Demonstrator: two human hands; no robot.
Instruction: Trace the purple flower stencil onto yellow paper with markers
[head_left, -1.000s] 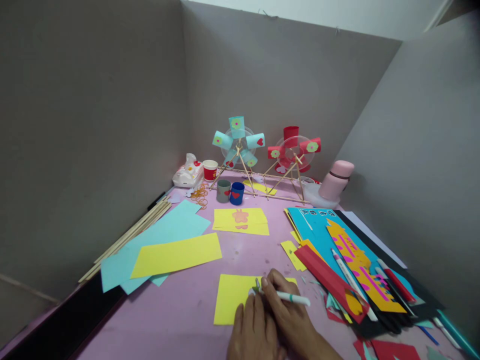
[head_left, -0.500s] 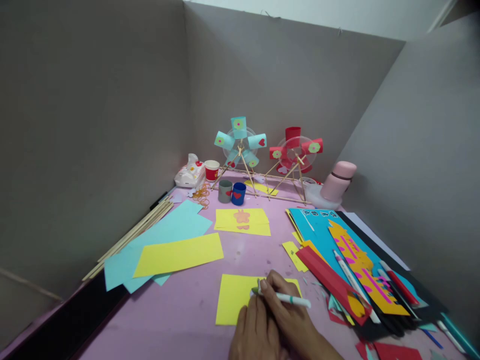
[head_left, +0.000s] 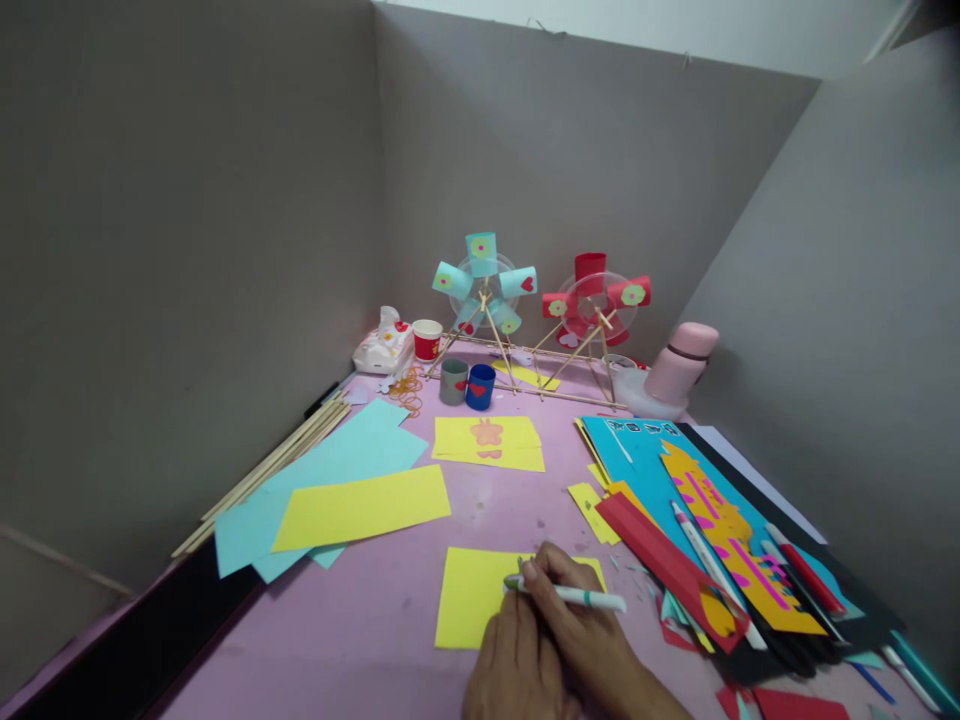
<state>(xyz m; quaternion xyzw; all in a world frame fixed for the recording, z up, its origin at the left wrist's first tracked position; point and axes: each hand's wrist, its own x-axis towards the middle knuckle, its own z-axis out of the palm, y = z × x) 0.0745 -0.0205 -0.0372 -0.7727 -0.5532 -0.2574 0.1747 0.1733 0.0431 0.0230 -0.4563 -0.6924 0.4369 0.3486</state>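
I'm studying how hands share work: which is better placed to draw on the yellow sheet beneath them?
Probably the right hand: it grips the white pen, its green end over the yellow sheet. The left hand lies palm-down beside the right, holding no pen.

Head-worn view, facing forward and down, pink tabletop (head_left: 337,630) near, grey wall (head_left: 585,160) beyond

Readable words or numbers: we can make out none.
Blue sheet (head_left: 649,465): a row of small black-and-white marks runs along its far edge; they may be characters, but we cannot read them.
Red cup (head_left: 427,347): a yellow mark on its side, too small for us to read.
Grey paper ring (head_left: 450,378) and blue paper ring (head_left: 480,378): one red heart sign each.
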